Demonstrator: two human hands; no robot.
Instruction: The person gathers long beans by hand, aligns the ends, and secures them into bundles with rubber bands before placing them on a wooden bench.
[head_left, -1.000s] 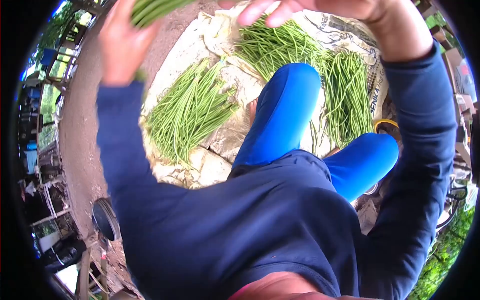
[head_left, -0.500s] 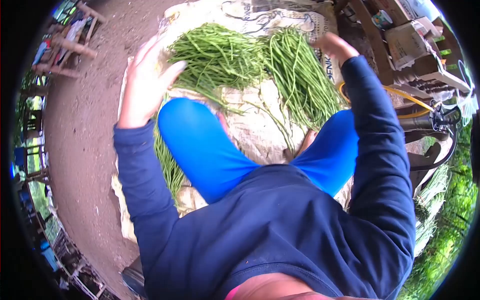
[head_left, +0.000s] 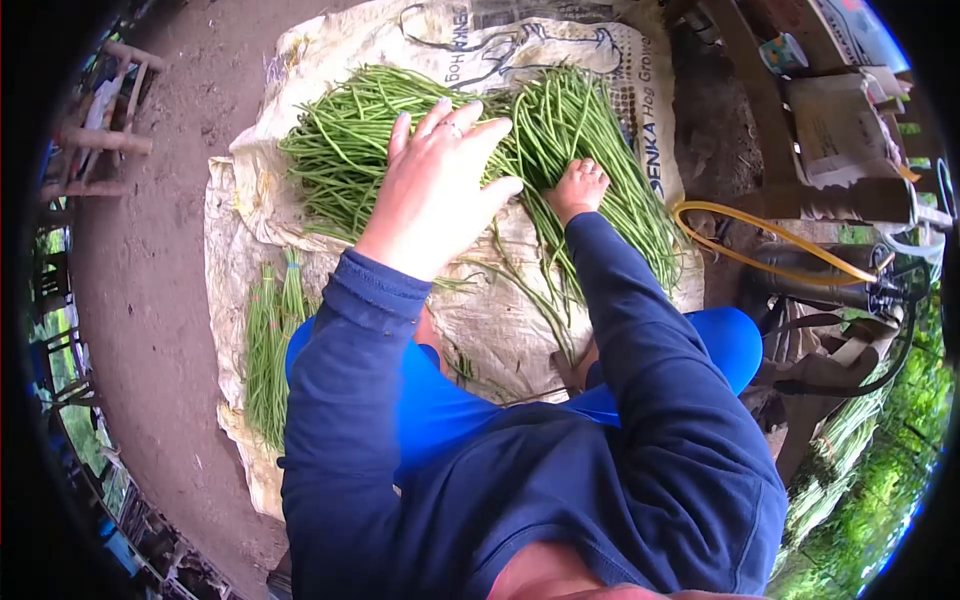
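Note:
Two piles of long green string beans lie side by side on flattened sacks (head_left: 510, 285). Over the left pile of string beans (head_left: 345, 145), my left hand (head_left: 435, 185) is raised with its fingers apart and nothing in it. My right hand (head_left: 580, 190) is down on the right pile of string beans (head_left: 625, 190), its fingers curled into the stalks. How many beans it grips is hidden. A few loose beans trail toward my feet.
Tied bundles of beans (head_left: 265, 350) lie on the sacks by my left knee. To the right are a yellow hose (head_left: 790, 250), a dark tank (head_left: 815, 275), a wooden bench and a cardboard box (head_left: 835, 130). Bare dirt ground (head_left: 160, 290) stretches along the left.
Both hands have come inward from out at the sides: the left over the left pile, the right down onto the right pile. The view has shifted, and the tied bundles show more fully.

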